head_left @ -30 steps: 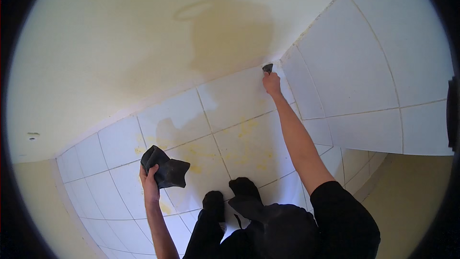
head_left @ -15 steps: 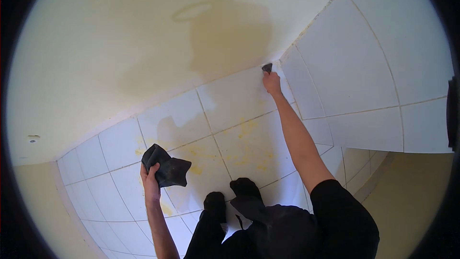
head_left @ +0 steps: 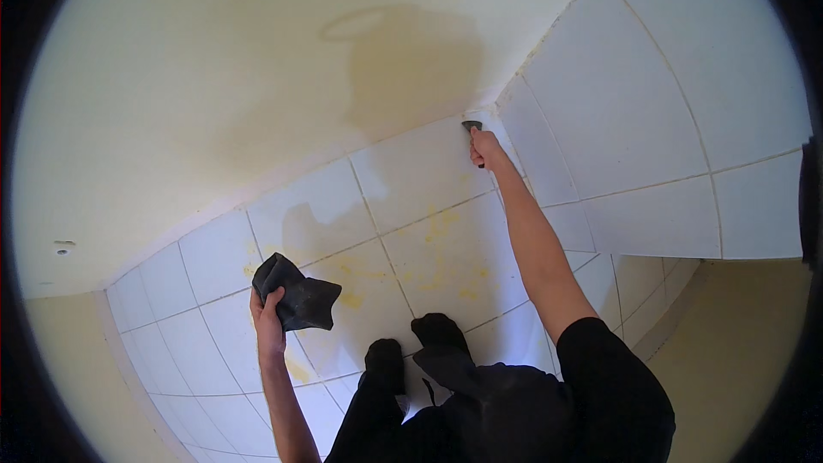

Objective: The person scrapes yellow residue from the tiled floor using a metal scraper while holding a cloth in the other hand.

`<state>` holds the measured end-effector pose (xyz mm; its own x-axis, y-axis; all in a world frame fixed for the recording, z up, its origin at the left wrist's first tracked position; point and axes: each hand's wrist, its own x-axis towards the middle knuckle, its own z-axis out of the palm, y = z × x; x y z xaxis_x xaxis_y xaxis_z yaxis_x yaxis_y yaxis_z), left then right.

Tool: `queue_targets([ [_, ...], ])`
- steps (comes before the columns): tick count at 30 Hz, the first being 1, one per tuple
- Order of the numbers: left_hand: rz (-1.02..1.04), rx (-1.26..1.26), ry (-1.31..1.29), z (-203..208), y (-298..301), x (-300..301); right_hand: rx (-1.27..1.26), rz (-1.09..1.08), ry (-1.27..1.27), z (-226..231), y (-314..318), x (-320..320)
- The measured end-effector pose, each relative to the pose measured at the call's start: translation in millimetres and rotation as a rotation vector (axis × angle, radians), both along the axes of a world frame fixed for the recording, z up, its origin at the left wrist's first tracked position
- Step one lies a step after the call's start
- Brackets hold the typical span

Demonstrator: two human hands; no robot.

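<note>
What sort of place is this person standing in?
Most likely a plain indoor room with a tiled floor, though I can't tell which room. The signs are the white floor tiles with yellow smears, the bare cream wall, and the white tiled surface at right.

Indoor rm, exact type unclear, home or biz can't tell, wht tiled floor (head_left: 411, 159) w/ grout lines, plain cream wall (head_left: 197, 77) along floor's far edge, wht tiled surface (head_left: 617, 111) bordering floor's R side
</note>
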<state>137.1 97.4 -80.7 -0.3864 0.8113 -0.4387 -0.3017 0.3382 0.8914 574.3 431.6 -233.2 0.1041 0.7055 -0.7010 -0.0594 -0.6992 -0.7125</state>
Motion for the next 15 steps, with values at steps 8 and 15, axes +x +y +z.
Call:
queue_targets([
  [8, 0.047, -0.020, -0.023, 0.0, 1.7, 7.4, -0.028, 0.031, 0.010, 0.1, 6.5, -0.1],
  [15, 0.006, -0.026, -0.012, -10.1, 3.0, 2.8, -0.128, 0.057, 0.063, 6.3, 13.7, 10.1],
])
